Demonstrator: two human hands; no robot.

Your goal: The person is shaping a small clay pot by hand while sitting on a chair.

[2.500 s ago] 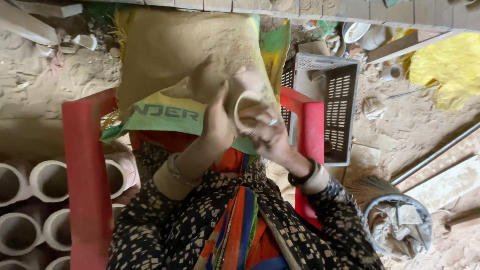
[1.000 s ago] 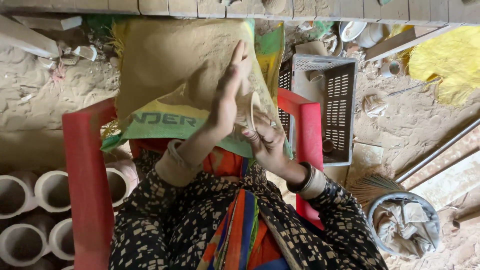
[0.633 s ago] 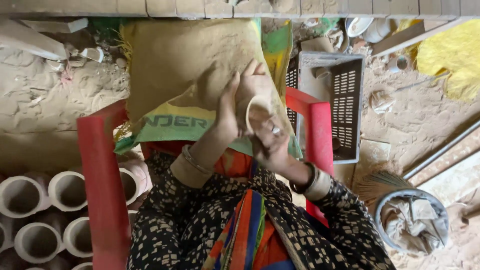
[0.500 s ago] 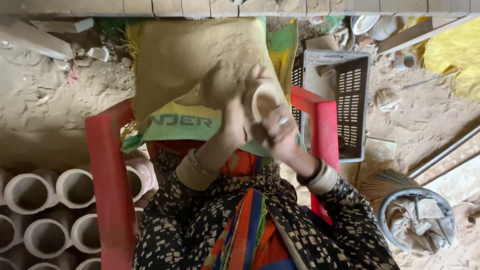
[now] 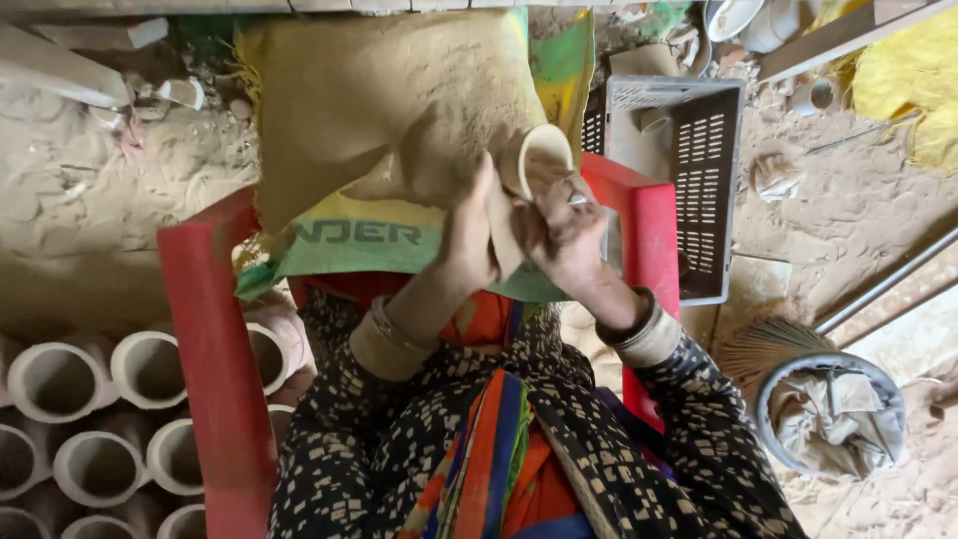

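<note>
The person sat in a red plastic chair (image 5: 215,349), seen from above, with a dusty woven sack (image 5: 389,130) draped across the lap and over the chair's front edge, its lower band green and yellow. A small pale clay cup (image 5: 534,160) was held above the sack, near the chair's right arm, its open mouth turned up toward the camera. The right hand (image 5: 564,235) had its grip closed around the cup from below and behind, fingers curled against its side, a ring showing on one finger. The left hand (image 5: 477,235) lay flat and spread, fingers straight and together, its palm pressed against the cup's left side rather than wrapped around it. Both wrists came out of dark sleeves with a pale speckled pattern, with bangles at the cuffs. To the person's left, on the sandy floor, a cluster of pale clay pots (image 5: 100,409) lay on their sides, round mouths facing up, close against the chair. To the right stood a grey plastic crate (image 5: 699,180) with slotted walls, just beside the chair arm, and nearer the person a round metal basin (image 5: 833,414) held crumpled cloth.
</note>
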